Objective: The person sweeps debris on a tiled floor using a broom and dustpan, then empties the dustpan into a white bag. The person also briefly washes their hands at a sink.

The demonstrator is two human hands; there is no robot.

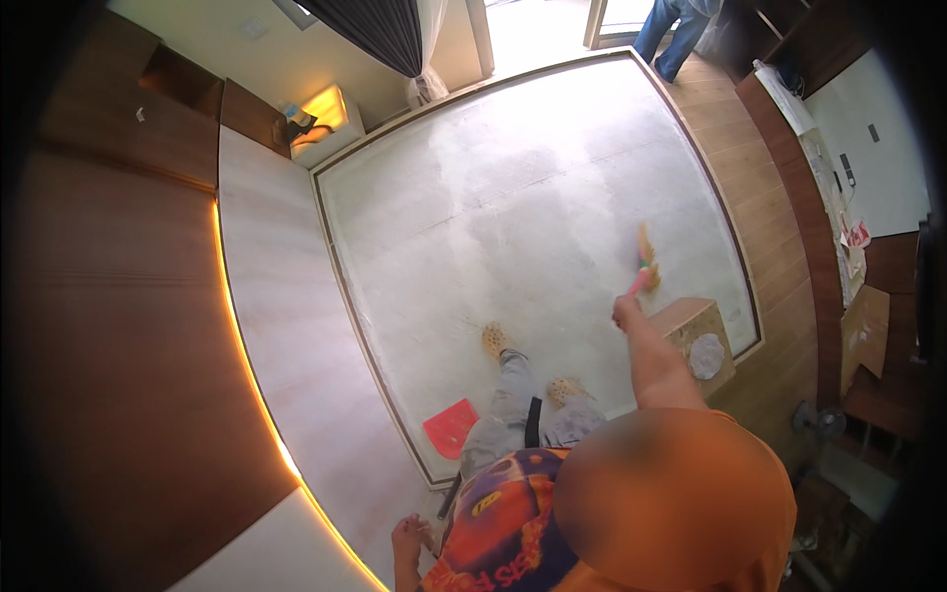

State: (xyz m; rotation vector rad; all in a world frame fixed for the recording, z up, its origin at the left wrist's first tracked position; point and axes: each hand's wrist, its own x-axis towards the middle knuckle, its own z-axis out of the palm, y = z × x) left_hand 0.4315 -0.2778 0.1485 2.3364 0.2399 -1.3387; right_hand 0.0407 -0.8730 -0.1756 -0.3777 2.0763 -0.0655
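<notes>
My right hand (625,312) grips the pink handle of a brush with yellowish bristles (647,261), held out over the pale, dusty recessed floor panel (414,247). A wooden box (683,321) with a round pale patch stands beside my right arm. My left hand (409,536) hangs low by my body, fingers loosely curled and apart. A red dustpan (449,426) with a dark handle lies left of my legs, above that hand. My feet, in tan clogs, are on the panel.
A person in jeans (666,30) stands at the far doorway. Wooden cabinetry (123,296) with a lit strip runs along the left. A cluttered ledge (829,197), cardboard (863,335) and a fan (817,419) are on the right. A lit shelf (326,109) sits beside the curtain.
</notes>
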